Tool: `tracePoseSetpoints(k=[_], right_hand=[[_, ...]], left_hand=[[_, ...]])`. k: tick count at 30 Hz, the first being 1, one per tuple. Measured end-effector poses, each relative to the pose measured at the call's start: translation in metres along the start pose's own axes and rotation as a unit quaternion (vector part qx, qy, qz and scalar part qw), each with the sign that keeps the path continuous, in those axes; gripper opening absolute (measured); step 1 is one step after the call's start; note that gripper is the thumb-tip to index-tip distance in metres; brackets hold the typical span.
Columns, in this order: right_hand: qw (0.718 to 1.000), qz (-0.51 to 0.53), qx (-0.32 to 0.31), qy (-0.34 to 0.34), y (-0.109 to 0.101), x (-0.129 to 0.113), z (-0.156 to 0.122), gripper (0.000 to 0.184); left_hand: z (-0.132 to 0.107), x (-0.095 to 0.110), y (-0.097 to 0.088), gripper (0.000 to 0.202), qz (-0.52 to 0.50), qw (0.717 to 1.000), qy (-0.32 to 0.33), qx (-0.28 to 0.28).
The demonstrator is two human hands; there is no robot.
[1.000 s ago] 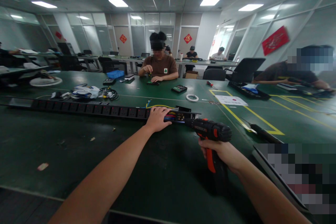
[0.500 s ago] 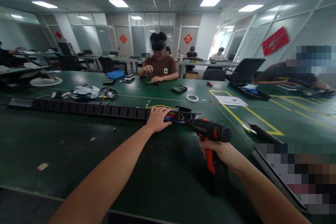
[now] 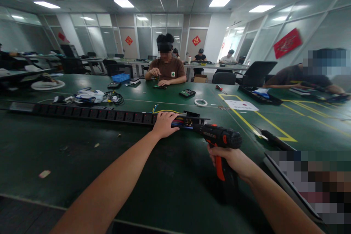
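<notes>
A long black power strip (image 3: 109,113) lies across the green table, a row of sockets along its side. Near its right end, my left hand (image 3: 163,124) grips it from above, fingers over the far edge. Beside that hand the end is uncovered, with coloured wires (image 3: 181,121) and small terminals inside. My right hand (image 3: 223,153) is wrapped round the handle of a black and orange cordless drill (image 3: 219,135). The drill points left, its tip at the strip's open end; the exact contact point is too small to make out. A yellow-green wire (image 3: 167,110) loops behind the strip.
Behind the strip lie bundled cables and plastic bags (image 3: 89,95), a white tape ring (image 3: 201,102) and a green circuit board (image 3: 187,93). A soldering-iron-like tool (image 3: 274,139) and a black tray (image 3: 260,95) sit to the right. Across the table a person (image 3: 167,67) works.
</notes>
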State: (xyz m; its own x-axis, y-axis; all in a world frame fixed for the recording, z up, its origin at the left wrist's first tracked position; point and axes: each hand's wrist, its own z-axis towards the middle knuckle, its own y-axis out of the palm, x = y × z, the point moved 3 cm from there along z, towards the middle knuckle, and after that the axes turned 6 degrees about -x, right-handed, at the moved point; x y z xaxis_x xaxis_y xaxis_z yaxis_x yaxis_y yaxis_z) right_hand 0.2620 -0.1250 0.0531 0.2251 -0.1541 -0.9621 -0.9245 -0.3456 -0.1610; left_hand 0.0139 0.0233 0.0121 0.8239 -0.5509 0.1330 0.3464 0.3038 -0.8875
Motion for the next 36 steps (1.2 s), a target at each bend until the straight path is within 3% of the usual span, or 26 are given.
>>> tracePoseSetpoints(k=[36], right_hand=[[1.000, 0.014, 0.011, 0.002, 0.0030, -0.0019, -0.0007, 0.022]], left_hand=[[-0.0001, 0.0005, -0.0003, 0.064, -0.007, 1.000, -0.009, -0.012]])
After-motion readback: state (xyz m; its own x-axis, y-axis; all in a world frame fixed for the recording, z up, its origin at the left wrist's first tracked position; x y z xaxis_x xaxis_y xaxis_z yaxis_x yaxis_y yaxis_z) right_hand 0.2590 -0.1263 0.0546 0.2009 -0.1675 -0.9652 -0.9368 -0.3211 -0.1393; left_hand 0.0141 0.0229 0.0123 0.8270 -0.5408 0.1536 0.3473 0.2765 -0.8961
